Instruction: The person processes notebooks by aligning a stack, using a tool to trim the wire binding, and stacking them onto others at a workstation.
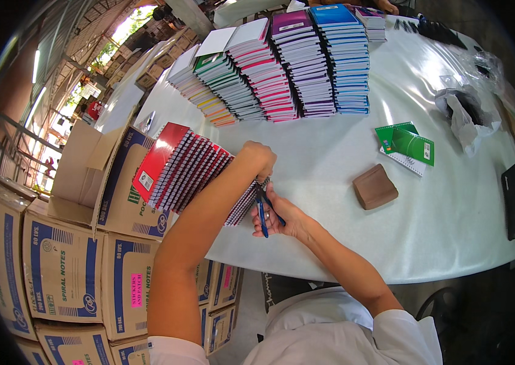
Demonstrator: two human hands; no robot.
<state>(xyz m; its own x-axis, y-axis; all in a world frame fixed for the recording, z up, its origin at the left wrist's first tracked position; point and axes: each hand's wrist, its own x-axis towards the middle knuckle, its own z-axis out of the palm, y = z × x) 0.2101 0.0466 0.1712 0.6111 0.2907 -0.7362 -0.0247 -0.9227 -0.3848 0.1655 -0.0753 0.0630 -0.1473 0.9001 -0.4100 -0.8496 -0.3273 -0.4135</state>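
Observation:
A long leaning stack of red-covered spiral notebooks (169,159) lies at the table's near left edge, its wire spines facing me. My left hand (260,159) is closed at the right end of this stack, and my forearm crosses in front of it. What the curled fingers hold is hidden. Just below, my right hand (277,214), palm turned up, grips pliers with blue handles (262,218). The pliers' jaws point up toward the left hand, close to the stack's end; whether they bite on a wire I cannot tell.
Tall notebook stacks (345,67) stand in a row at the back. Right of centre are a brown block (375,187) and loose green notebooks (414,145). Plastic bags (467,115) and a black case (514,201) lie far right. Cartons (62,267) are piled at left.

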